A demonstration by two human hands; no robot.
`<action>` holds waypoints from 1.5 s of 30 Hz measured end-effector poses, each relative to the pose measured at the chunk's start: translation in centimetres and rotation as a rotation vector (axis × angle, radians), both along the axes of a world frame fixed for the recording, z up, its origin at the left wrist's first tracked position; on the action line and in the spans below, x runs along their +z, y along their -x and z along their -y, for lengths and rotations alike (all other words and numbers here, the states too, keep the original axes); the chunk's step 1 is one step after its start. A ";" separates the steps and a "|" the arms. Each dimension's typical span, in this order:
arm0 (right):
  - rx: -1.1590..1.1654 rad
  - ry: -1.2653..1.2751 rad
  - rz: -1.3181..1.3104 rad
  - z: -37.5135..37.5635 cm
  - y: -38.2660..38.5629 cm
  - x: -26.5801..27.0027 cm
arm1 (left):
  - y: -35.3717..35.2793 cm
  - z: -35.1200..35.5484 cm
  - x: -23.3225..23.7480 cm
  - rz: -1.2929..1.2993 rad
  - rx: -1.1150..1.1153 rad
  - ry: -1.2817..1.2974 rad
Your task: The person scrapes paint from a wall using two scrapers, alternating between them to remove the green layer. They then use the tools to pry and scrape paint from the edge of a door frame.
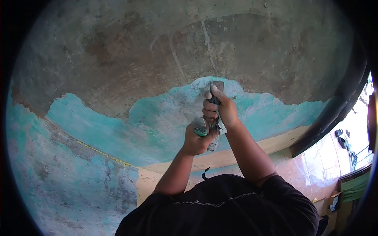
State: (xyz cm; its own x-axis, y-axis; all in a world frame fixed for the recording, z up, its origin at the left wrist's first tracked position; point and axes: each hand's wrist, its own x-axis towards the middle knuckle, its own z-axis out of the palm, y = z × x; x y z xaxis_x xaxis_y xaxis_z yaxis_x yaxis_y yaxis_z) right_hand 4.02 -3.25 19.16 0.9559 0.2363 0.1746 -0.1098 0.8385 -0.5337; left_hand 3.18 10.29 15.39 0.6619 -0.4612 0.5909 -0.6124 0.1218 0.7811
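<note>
My right hand (227,108) is closed around a dark, flat-bladed scraper (217,85), the thumb lying along its blade. The blade's end overlaps the upper edge of the turquoise paint (256,106) on the wall, where a pale whitish patch (202,82) shows. Just below and to the left, my left hand (195,139) grips a crumpled plastic bag (200,125), clear and greyish with some green. Part of the bag hangs between the two hands, and its contents are mostly hidden.
Bare grey-brown wall (244,51) stretches above the paint. A worn blue side wall (78,177) meets it at left along a yellow line. At right are a dark frame (334,114), floor tiles (315,165), footwear (341,141), a cardboard box (332,204) and green cloth (355,188).
</note>
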 end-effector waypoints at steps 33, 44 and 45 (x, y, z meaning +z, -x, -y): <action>0.048 -0.001 0.015 0.4 -0.5 -1.6 | 0.8 0.7 -0.3 -0.017 0.031 -0.008; 0.017 -0.039 0.044 1.0 -0.4 -0.7 | -0.3 1.1 -0.4 0.066 -0.015 -0.012; 0.035 -0.042 0.063 1.1 -0.4 0.1 | -0.4 1.1 0.3 0.073 -0.042 -0.029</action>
State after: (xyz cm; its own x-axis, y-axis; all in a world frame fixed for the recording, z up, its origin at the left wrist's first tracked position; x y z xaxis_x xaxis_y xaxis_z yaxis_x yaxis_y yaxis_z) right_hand 4.42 -4.31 19.29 0.9339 0.2607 0.2448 -0.1069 0.8567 -0.5046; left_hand 3.59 9.18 15.73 0.5974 -0.5055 0.6225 -0.6623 0.1266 0.7384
